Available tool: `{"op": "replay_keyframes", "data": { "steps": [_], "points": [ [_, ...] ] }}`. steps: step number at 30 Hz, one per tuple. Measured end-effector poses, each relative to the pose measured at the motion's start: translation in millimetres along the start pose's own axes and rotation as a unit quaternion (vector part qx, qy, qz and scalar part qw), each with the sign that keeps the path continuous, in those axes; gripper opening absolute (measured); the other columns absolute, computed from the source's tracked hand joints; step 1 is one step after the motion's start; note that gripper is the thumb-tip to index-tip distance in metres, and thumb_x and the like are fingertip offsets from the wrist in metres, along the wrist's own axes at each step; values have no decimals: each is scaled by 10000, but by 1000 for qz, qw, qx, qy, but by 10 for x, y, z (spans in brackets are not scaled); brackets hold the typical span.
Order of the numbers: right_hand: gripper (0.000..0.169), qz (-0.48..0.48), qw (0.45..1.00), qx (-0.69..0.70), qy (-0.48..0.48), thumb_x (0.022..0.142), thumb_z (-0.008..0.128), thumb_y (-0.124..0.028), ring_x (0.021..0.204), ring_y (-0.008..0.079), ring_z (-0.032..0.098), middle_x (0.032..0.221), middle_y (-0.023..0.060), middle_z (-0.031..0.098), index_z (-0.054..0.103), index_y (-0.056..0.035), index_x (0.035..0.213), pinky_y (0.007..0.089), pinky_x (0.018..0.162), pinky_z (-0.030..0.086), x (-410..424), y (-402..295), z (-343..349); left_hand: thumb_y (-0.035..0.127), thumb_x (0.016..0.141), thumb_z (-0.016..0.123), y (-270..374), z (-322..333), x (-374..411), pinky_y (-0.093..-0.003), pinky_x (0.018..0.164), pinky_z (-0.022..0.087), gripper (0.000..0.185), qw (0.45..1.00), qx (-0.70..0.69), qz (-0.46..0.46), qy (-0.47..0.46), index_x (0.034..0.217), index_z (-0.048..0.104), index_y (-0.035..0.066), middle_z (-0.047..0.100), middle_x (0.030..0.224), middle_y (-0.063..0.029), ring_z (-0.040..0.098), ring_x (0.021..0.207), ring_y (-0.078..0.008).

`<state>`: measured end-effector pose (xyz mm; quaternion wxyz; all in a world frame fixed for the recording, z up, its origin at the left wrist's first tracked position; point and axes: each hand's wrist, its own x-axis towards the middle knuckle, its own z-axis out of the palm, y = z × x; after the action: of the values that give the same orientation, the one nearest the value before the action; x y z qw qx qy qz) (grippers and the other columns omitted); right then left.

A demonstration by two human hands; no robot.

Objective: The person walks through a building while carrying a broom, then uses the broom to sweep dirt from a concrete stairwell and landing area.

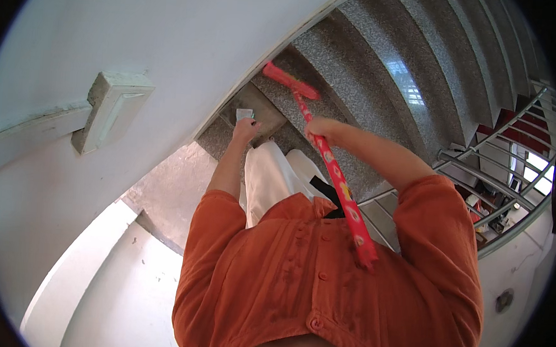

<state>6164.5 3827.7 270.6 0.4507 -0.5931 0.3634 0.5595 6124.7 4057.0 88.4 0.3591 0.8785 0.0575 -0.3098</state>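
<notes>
My right hand (324, 128) grips a long-handled red broom or mop (339, 177) near its head end. Pale and yellow shapes are printed on the handle, which runs back across my orange shirt. Its crosswise red head (291, 81) is over the grey speckled stair beside the wall; whether it touches the step cannot be told. My left hand (246, 129) hangs low with fingers curled, close to the wall side. At its knuckles shows a small white card or packet (244, 113) with a green edge. Whether the fingers hold it or it lies beyond them is unclear.
Speckled stone stairs (360, 73) run up to the upper right. A metal railing (487, 186) borders them on the right, with household things visible below. On the left stands a white wall (172, 33) with a white box fixture (117, 113). My pale trousers (268, 177) are below.
</notes>
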Motion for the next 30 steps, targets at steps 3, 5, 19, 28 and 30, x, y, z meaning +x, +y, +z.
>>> {"op": "replay_keyframes", "data": {
  "steps": [3, 5, 19, 28, 30],
  "points": [
    [126, 21, 999, -42, -16, 675, 483, -2, 376, 135, 418, 495, 43, 441, 423, -49, 575, 275, 353, 355, -90, 191, 42, 372, 716, 594, 2, 6, 27, -415, 711, 448, 373, 1000, -12, -12, -11, 864, 630, 32, 607, 850, -175, 575, 816, -324],
    [129, 20, 999, -22, -28, 689, 480, -13, 363, 129, 411, 489, 39, 434, 430, -37, 572, 270, 336, 348, -199, 419, 54, 370, 722, 592, 38, 25, 7, -411, 712, 448, 365, 1000, -8, 6, -8, 865, 631, 36, 605, 853, -178, 575, 820, -325],
    [169, -22, 981, 189, 32, 745, 495, -68, 348, 75, 367, 478, -2, 385, 400, -68, 605, 226, 309, 323, -916, 1611, -414, 336, 738, 592, 67, 249, -138, -399, 665, 441, 319, 999, 7, 31, 4, 781, 618, 22, 596, 767, -187, 568, 757, -351],
    [154, -55, 957, 275, -80, 715, 473, -37, 351, 88, 367, 470, 7, 396, 408, -54, 576, 228, 327, 305, -544, 1611, -7, 292, 739, 596, 109, 357, -307, -384, 686, 442, 289, 997, 60, 48, -14, 837, 619, 21, 606, 791, -178, 575, 787, -338],
    [166, -90, 946, 270, -154, 724, 482, -46, 364, 74, 358, 490, 8, 386, 399, -55, 581, 214, 330, 293, -704, 1649, 99, 283, 740, 593, -78, 370, -284, -378, 685, 443, 287, 997, 55, 56, -12, 846, 618, 18, 610, 787, -171, 581, 779, -328]
  ]
}}
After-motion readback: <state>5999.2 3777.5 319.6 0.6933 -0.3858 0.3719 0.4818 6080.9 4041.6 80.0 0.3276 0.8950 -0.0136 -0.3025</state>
